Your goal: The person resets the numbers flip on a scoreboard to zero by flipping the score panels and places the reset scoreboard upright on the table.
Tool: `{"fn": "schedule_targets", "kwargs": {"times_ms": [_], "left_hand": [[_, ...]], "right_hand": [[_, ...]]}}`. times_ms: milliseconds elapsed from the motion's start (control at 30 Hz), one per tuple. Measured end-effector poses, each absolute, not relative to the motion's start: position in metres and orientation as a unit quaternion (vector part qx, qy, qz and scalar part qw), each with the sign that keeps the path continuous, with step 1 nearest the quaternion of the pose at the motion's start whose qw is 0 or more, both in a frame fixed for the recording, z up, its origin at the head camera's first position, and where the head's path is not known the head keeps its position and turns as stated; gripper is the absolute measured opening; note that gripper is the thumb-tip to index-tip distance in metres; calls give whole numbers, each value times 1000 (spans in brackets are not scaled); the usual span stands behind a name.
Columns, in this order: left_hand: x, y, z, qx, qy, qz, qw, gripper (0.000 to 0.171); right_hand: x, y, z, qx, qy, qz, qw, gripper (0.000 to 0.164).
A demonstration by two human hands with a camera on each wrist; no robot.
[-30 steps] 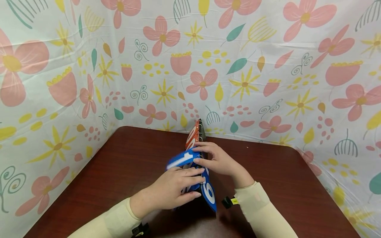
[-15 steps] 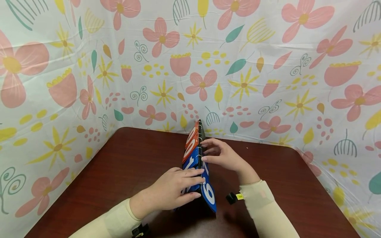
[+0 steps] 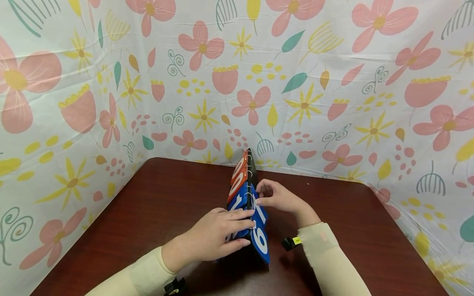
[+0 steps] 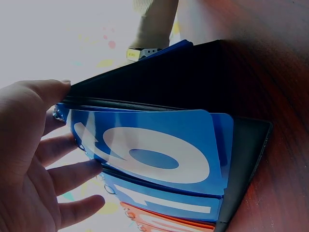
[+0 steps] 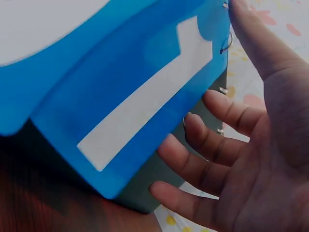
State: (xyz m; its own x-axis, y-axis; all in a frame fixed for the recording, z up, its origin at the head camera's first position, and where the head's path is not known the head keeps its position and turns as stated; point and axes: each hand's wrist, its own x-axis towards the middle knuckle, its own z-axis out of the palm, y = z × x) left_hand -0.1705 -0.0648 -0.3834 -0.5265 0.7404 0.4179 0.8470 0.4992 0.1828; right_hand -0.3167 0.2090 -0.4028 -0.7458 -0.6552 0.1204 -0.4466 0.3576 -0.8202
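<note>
A tent-shaped flip scoreboard with a black stand (image 3: 253,168) stands on the table, its number cards hung on rings along the ridge. Red cards (image 3: 238,176) and a blue card with a 1 (image 3: 238,201) hang on its left face. My left hand (image 3: 211,234) holds the near end of the ridge, thumb and fingers about it; a blue 0 card (image 4: 154,145) lies beside those fingers. On the right face hangs another blue 1 card (image 5: 145,111). My right hand (image 3: 283,199) is beside it, thumb at the ringed edge, other fingers loosely bent near the card's side.
The dark reddish-brown table (image 3: 166,197) extends on both sides of the scoreboard. A flower-patterned cloth (image 3: 314,102) hangs behind and beside the table. A small black device (image 3: 289,243) sits by my right wrist.
A raised blue 1 card on the left side has dropped flat against that face. My right hand has moved off the ridge to the right side. The left hand stays put.
</note>
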Motion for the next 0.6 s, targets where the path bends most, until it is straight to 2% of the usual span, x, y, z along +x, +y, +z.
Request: {"fn": "schedule_targets", "kwargs": {"times_ms": [233, 600], "left_hand": [[-170, -65, -384, -466, -854, -187, 134, 47], [-171, -64, -383, -465, -854, -186, 139, 46]], "right_hand": [[-322, 215, -408, -314, 842, -423, 119, 25], [-317, 223, -396, -345, 833, -422, 93, 23]]}}
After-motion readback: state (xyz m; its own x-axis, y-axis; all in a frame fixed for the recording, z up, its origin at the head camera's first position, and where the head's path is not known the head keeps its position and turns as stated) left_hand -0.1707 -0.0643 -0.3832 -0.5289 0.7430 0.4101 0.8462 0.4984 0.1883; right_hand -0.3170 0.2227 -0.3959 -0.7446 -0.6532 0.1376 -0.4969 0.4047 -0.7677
